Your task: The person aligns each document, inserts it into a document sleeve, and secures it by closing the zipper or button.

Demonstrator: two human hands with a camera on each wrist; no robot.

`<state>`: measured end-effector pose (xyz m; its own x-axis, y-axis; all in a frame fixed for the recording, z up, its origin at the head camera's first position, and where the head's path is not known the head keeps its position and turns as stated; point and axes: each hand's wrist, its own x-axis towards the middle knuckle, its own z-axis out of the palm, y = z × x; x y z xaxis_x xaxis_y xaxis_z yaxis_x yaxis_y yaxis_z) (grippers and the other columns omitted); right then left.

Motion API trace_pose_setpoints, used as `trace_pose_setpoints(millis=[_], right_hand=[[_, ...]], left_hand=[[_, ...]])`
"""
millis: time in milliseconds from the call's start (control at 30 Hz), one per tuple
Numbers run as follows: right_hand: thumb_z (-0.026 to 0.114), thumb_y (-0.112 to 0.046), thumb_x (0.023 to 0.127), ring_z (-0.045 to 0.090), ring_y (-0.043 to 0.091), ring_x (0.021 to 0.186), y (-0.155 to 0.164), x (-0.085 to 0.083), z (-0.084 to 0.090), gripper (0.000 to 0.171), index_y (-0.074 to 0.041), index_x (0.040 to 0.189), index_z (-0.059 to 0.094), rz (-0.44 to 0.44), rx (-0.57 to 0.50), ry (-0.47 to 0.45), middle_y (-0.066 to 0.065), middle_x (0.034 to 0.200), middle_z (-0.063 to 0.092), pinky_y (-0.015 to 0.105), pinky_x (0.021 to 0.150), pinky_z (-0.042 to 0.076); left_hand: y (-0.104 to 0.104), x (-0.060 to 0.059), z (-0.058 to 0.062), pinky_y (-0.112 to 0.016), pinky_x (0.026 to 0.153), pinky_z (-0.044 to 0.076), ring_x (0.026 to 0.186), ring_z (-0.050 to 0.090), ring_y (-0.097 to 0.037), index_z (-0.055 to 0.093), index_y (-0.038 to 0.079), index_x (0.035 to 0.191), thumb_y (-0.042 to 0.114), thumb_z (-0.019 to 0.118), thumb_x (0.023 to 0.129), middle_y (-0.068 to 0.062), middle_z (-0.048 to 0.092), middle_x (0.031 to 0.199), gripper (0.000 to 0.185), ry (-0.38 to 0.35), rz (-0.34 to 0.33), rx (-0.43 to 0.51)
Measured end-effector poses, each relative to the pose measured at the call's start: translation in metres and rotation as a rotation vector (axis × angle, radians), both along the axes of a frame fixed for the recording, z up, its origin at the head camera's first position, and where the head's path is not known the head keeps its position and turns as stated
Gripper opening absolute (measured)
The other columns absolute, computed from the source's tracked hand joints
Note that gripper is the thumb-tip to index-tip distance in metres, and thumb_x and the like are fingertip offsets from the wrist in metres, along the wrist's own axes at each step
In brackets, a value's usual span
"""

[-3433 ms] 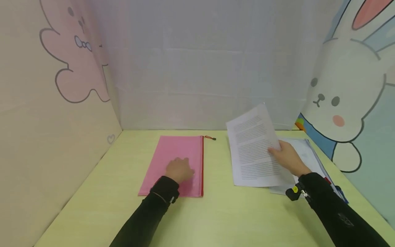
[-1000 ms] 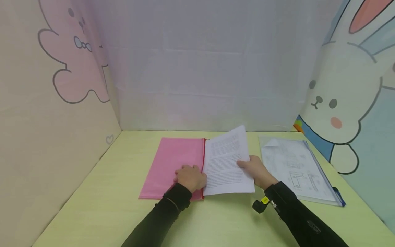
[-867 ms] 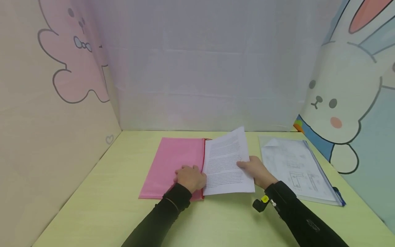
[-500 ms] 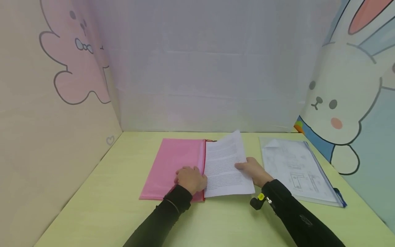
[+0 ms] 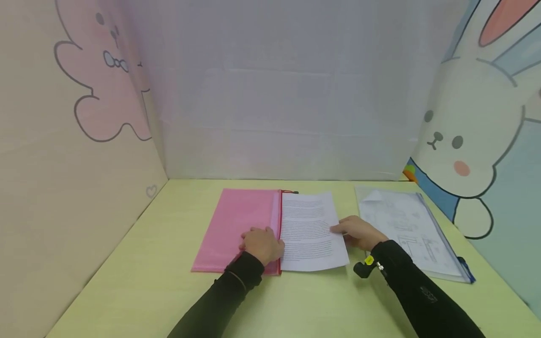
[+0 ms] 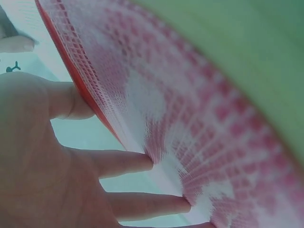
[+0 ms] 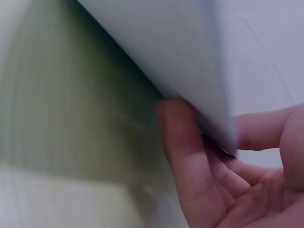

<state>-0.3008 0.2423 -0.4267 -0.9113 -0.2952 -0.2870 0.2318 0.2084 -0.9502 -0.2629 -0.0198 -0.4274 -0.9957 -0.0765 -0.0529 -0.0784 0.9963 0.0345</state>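
Note:
A pink mesh zipper pouch (image 5: 241,211) lies flat at centre left, its red zipper edge (image 5: 280,216) facing right. My left hand (image 5: 261,245) rests on the pouch near that edge. In the left wrist view its straight fingers (image 6: 128,161) press the mesh (image 6: 190,123), and the thumb touches the red edge. Printed paper (image 5: 308,234) lies right of the zipper; its left border is hidden there, where a paler strip shows through the mesh. My right hand (image 5: 359,232) pinches the paper's right edge between thumb and fingers. From the right wrist, the paper (image 7: 161,42) looks lifted off the table.
On the right lies a clear pouch (image 5: 401,230) with a blue edge, holding sheets with line drawings. A zipper pull (image 5: 295,192) sticks out behind the pink pouch. Cartoon-printed walls (image 5: 270,94) stand around the yellow table (image 5: 127,281).
The right hand has carried the paper left to the pink pouch and lowered it flatter, then shifted slightly rightward along its edge. The left hand moved toward the zipper, then stayed there.

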Motion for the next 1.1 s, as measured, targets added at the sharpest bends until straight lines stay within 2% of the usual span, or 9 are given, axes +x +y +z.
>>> trace_pose_setpoints(millis=[133,267,367,700,900,1100], right_hand=[[0.058,0.000,0.099,0.070,0.021,0.087,0.007,-0.002,0.003,0.029,0.018,0.122,0.058,0.023,0.041,-0.013,0.014,0.102,0.073,0.034,0.074,0.058],[0.061,-0.001,0.098,0.069,0.021,0.081,0.002,-0.003,0.003,0.026,0.016,0.118,0.062,-0.003,0.121,0.026,0.014,0.097,0.074,0.033,0.069,0.058],[0.062,-0.001,0.098,0.068,0.021,0.078,-0.005,-0.002,0.002,0.025,0.016,0.116,0.063,-0.017,0.143,0.042,0.014,0.095,0.073,0.033,0.067,0.058],[0.062,-0.002,0.098,0.066,0.020,0.078,-0.022,-0.004,0.000,0.023,0.014,0.115,0.065,-0.040,0.159,0.053,0.012,0.094,0.072,0.031,0.067,0.056],[0.065,-0.003,0.097,0.064,0.017,0.074,-0.016,-0.004,-0.003,0.020,0.013,0.109,0.064,-0.040,0.145,0.016,0.010,0.088,0.071,0.028,0.064,0.054],[0.064,0.002,0.096,0.066,0.017,0.075,-0.010,0.000,0.000,0.035,0.018,0.125,0.053,-0.038,0.096,-0.021,0.014,0.094,0.070,0.028,0.067,0.058]], left_hand=[[0.000,0.000,0.001,-0.049,0.066,0.053,0.080,0.051,-0.042,0.054,0.013,0.147,0.051,0.055,0.095,-0.030,0.058,0.117,0.065,0.000,0.002,0.012],[-0.001,-0.001,0.001,-0.048,0.064,0.053,0.079,0.050,-0.041,0.055,0.013,0.146,0.051,0.056,0.094,-0.028,0.057,0.111,0.064,-0.001,0.006,0.021],[-0.001,-0.002,0.000,-0.049,0.065,0.053,0.080,0.050,-0.042,0.055,0.013,0.146,0.051,0.056,0.094,-0.028,0.056,0.111,0.064,-0.004,0.005,0.024],[-0.001,-0.001,0.000,-0.052,0.068,0.055,0.088,0.054,-0.046,0.054,0.014,0.148,0.051,0.054,0.095,-0.030,0.054,0.135,0.064,-0.009,0.002,0.024],[-0.001,0.000,0.001,-0.053,0.070,0.055,0.090,0.055,-0.046,0.055,0.013,0.146,0.051,0.055,0.095,-0.029,0.055,0.133,0.064,-0.009,0.008,0.014],[-0.001,0.000,0.003,-0.052,0.070,0.055,0.092,0.056,-0.047,0.055,0.013,0.146,0.052,0.056,0.095,-0.029,0.054,0.138,0.064,-0.017,0.015,0.011]])
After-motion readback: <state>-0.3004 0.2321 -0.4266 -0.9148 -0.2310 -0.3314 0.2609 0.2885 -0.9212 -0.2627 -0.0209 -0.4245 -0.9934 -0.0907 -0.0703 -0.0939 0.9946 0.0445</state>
